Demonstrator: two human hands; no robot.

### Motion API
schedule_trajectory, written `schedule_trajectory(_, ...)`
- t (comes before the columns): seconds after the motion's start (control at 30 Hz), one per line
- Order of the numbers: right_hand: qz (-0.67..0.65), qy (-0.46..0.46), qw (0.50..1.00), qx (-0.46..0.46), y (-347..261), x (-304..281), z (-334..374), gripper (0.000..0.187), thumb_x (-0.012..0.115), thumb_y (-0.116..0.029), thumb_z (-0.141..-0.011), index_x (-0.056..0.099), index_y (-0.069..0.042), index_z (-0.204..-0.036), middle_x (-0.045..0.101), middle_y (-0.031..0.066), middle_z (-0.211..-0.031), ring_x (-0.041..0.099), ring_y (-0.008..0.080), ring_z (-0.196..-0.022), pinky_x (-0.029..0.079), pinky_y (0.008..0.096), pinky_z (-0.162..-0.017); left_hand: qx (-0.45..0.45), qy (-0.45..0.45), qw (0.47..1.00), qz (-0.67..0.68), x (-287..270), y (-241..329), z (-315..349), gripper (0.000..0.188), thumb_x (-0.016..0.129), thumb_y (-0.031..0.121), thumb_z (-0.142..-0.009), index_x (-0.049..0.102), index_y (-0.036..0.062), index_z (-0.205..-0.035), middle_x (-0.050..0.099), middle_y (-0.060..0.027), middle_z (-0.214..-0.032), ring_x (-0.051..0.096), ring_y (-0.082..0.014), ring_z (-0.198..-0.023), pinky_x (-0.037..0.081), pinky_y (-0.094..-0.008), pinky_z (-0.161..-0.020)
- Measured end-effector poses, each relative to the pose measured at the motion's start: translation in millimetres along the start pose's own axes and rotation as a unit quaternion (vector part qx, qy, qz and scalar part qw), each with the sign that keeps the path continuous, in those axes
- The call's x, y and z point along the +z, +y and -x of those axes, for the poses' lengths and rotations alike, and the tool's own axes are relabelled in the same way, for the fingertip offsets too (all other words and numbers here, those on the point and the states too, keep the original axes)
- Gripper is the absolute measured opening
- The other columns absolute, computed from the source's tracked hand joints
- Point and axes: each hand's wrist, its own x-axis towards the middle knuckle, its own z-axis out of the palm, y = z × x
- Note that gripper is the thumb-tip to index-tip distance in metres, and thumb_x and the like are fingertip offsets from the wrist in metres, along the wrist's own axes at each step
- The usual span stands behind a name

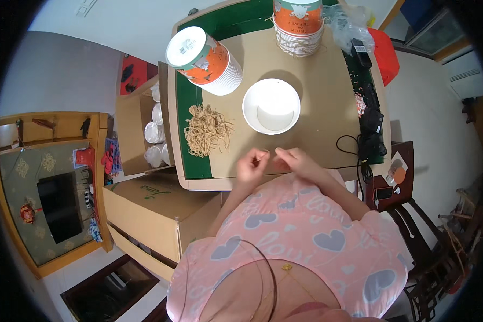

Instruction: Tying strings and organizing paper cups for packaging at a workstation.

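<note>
My left hand (253, 165) and my right hand (297, 162) are held close together at the near edge of the cardboard-covered table. Fingers and thumb are pinched on both; whatever lies between them is too small to make out. Just beyond stands a single white paper bucket (271, 107), its mouth facing up; I see nothing inside it. To the left of the bucket lies a loose heap of tan twine pieces (207, 130).
A leaning stack of orange-and-green printed paper buckets (209, 63) is at the far left. Another stack (299, 27), with twine hanging around its rims, stands at the back. Cables and black adapters (371, 122) line the right edge. Cardboard boxes (145, 212) stand left of the table.
</note>
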Motion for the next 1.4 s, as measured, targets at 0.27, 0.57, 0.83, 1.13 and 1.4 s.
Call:
schedule_trajectory(0.27, -0.359, 0.122, 0.925, -0.020, -26, 13, 6, 0.021, 0.041, -0.020, -0.097, 0.055, -0.004, -0.094, 0.054, 0.0022, -0.076, 0.051, 0.0091, -0.071, 0.043, 0.0235, -0.071, 0.168, -0.116, 0.951, -0.232, 8, 14, 6, 0.010, 0.066, 0.001, -0.073, 0.058, 0.0024, -0.079, 0.060, -0.0097, -0.077, 0.060, -0.0252, -0.063, 0.047, -0.0324, -0.055)
schedule_trajectory(0.57, 0.073, 0.118, 0.968, -0.208, -21, 13, 15, 0.025, 0.043, -0.019, -0.095, 0.060, -0.002, -0.093, 0.054, 0.0028, -0.067, 0.049, 0.0121, -0.056, 0.040, 0.0263, -0.056, 0.164, -0.084, 0.981, -0.059, 1, -1, 4, 0.028, 0.062, 0.005, -0.083, 0.061, 0.0058, -0.110, 0.063, -0.0089, -0.089, 0.063, -0.0212, -0.083, 0.049, -0.0299, -0.078)
schedule_trajectory(0.83, 0.283, 0.086, 0.918, -0.265, -9, 22, 19, 0.018, 0.049, -0.020, -0.092, 0.054, -0.004, -0.097, 0.062, 0.0157, -0.078, 0.062, 0.0309, -0.071, 0.046, 0.0390, -0.061, -0.120, -0.098, 0.971, 0.183, -5, 22, -7, 0.013, 0.064, 0.009, -0.085, 0.066, 0.0010, -0.095, 0.063, -0.0019, -0.081, 0.053, -0.0076, -0.071, 0.043, -0.0208, -0.066)
schedule_trajectory(1.13, 0.103, 0.117, 0.961, -0.230, -18, 21, 15, 0.017, 0.062, -0.012, -0.085, 0.054, -0.003, -0.098, 0.038, -0.0008, -0.056, 0.034, 0.0050, -0.050, 0.028, 0.0247, -0.046, -0.098, -0.029, 0.977, 0.187, -1, 31, 1, 0.010, 0.066, 0.009, -0.083, 0.068, 0.0004, -0.088, 0.065, -0.0045, -0.076, 0.053, -0.0079, -0.065, 0.043, -0.0213, -0.060)
schedule_trajectory(1.4, 0.053, 0.158, 0.968, -0.188, -20, 17, 19, 0.007, 0.063, -0.007, -0.083, 0.063, -0.004, -0.090, 0.044, -0.0057, -0.060, 0.035, 0.0006, -0.054, 0.027, 0.0202, -0.047, -0.091, 0.035, 0.976, 0.195, -14, 21, -4, 0.015, 0.066, 0.015, -0.085, 0.068, 0.0002, -0.084, 0.064, -0.0041, -0.073, 0.053, -0.0076, -0.060, 0.043, -0.0203, -0.057)
